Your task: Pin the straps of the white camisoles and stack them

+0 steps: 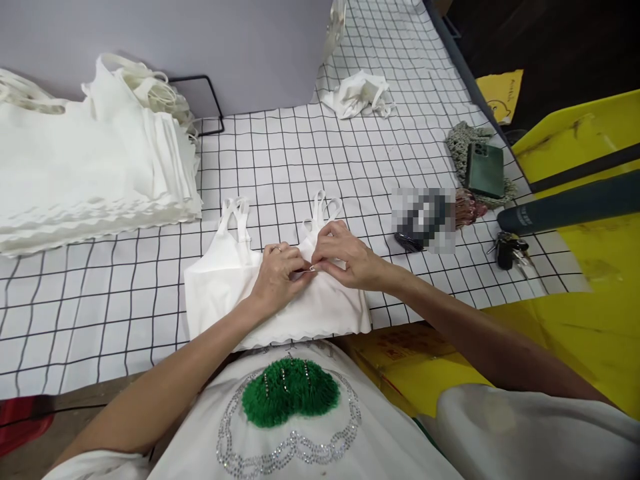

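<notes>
A white bra (215, 293) with a scalloped lower edge lies spread on the table close to my body, its straps (235, 212) pointing away from me. My left hand (281, 272) rests on its middle, thumb and fingers pinched together at the neckline. From the other side my right hand (345, 257) pinches the same spot, so the fingertips of both hands nearly meet. A tiny pale piece shows between them, too small to name. The fingers hide part of the bra's centre and right cup.
A tall stack of white bras (90, 160) stands at the left beside a black wire stand (213, 97). Crumpled white fabric (357, 95) lies farther back. On the right are a green phone (485, 171), keys (511, 252) and a blurred dark object (420, 220). Yellow bins (600, 267) border the table.
</notes>
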`<control>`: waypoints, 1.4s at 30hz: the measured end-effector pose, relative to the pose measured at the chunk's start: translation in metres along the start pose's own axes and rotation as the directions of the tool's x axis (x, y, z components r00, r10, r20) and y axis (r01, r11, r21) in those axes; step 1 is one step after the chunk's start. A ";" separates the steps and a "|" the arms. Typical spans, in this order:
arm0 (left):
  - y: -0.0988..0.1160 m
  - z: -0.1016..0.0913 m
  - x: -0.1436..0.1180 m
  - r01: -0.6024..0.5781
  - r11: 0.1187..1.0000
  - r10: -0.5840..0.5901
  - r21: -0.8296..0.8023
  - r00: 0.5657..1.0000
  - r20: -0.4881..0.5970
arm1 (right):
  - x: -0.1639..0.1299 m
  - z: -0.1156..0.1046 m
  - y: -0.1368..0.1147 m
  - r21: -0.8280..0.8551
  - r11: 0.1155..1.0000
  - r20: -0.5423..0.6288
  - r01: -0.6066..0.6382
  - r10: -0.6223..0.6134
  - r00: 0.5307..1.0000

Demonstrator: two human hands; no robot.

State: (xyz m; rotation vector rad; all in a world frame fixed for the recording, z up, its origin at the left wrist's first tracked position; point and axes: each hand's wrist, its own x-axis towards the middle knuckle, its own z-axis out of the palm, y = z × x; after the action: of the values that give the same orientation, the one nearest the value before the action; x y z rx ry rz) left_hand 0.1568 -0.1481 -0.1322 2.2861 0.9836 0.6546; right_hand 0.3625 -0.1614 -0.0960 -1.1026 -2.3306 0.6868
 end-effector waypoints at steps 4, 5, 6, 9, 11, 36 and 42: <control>0.000 0.000 0.000 0.001 1.000 -0.001 0.001 1.000 0.000 | -0.001 0.000 -0.001 0.000 1.000 -0.010 -0.001 0.001 1.000; 0.001 0.000 0.000 -0.001 1.000 0.001 -0.001 1.000 -0.003 | -0.001 0.000 -0.001 0.000 1.000 -0.015 -0.002 0.002 1.000; 0.001 0.000 0.000 -0.003 1.000 0.003 -0.004 1.000 -0.007 | -0.001 0.000 -0.002 -0.001 1.000 -0.018 -0.004 0.004 1.000; 0.001 0.000 0.000 -0.012 1.000 0.011 -0.007 1.000 -0.019 | -0.001 0.001 -0.002 0.003 1.000 -0.028 -0.002 0.002 1.000; 0.001 0.001 0.000 -0.019 1.000 0.018 -0.006 0.999 -0.028 | -0.001 0.002 -0.002 0.010 1.000 -0.035 0.002 -0.002 0.999; 0.002 0.000 0.002 -0.014 0.999 0.012 -0.046 0.999 -0.037 | -0.009 0.013 -0.002 0.066 0.998 -0.187 -0.017 0.029 0.982; 0.001 0.001 0.001 -0.030 0.999 0.027 -0.041 0.998 -0.056 | -0.010 0.015 -0.002 0.091 0.996 -0.204 -0.007 0.026 0.979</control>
State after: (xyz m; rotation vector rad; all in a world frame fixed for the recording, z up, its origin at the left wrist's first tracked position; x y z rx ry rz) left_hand 0.1587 -0.1483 -0.1318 2.2597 0.9553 0.7474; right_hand 0.3574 -0.1740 -0.1080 -1.0991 -2.0990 0.6448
